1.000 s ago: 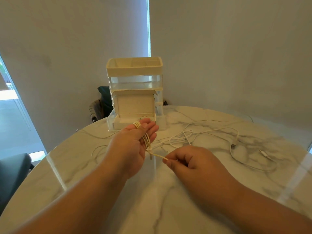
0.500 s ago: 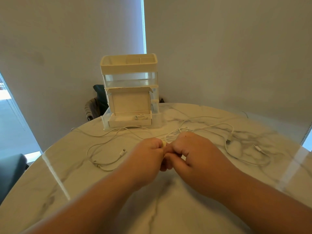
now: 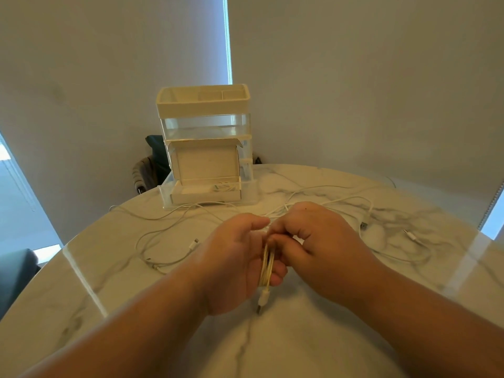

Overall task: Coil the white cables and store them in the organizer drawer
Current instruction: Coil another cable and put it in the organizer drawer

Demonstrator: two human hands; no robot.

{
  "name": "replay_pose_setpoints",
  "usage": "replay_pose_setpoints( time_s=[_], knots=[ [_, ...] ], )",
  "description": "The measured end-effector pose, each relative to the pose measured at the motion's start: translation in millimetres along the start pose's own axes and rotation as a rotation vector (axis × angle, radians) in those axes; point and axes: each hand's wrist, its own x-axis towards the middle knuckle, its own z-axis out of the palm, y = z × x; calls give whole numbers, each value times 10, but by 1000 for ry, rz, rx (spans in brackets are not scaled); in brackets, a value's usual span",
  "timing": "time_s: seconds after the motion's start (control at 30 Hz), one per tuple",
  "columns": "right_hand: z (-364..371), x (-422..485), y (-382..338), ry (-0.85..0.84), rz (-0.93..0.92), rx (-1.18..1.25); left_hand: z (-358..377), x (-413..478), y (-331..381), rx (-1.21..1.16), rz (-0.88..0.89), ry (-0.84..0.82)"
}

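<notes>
Now the coil (image 3: 267, 266) sits upright in the left hand (image 3: 234, 263), well in front of the organizer (image 3: 204, 143) and above the tabletop (image 3: 300, 336); that grip is closed round the loops, fingers curled under them and thumb over the top; the right hand (image 3: 319, 241) meets it from the other side, its grip narrow, thumb and curled fingers pinching the upper part of the same coil.

The plug (image 3: 262, 301) hangs free below the loops, so I judge the winding nearly done and the tail in need of securing. Doing it well means a left grip firm enough that the loops lie stacked and do not spring apart, while the right hand wraps or tucks the short tail round the bundle's waist; the plug should end flat against the loops, or it may snag on the rim of the drawer (image 3: 206, 193). That drawer stands pulled out at the organizer's foot, with what looks like a small coil already inside; the new one should go beside it, pinched until it rests on the drawer floor. More cables (image 3: 163, 238) lie loose in front of the organizer, to either side, so the job seems far from over.

The right fingertips are hidden behind the left thumb and the coil, so exactly which strand they pinch I cannot tell; the loops are too fine to count; the cable's other end does not show; the hands cover the middle of the loose tangle; the drawer's contents are faint and small.
</notes>
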Motion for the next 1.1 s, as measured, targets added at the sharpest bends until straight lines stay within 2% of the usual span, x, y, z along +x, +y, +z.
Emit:
replay_pose_setpoints(
  time_s=[0.23,0.4,0.8,0.97,1.1],
  knots=[
    [-80,41,53,-43,-23,31,-12,-8,-4,41,52,4],
    [-103,40,108,-19,23,130,-15,-14,-57,204,98,33],
    [-78,40,274,-52,4,168,-1,-48,-48,392,4,48],
    [-77,47,358,-62,133,292,30,-61,-19,363,46,84],
    [-32,29,396,-91,259,511,41,-48,-11,353,59,139]
  ],
)
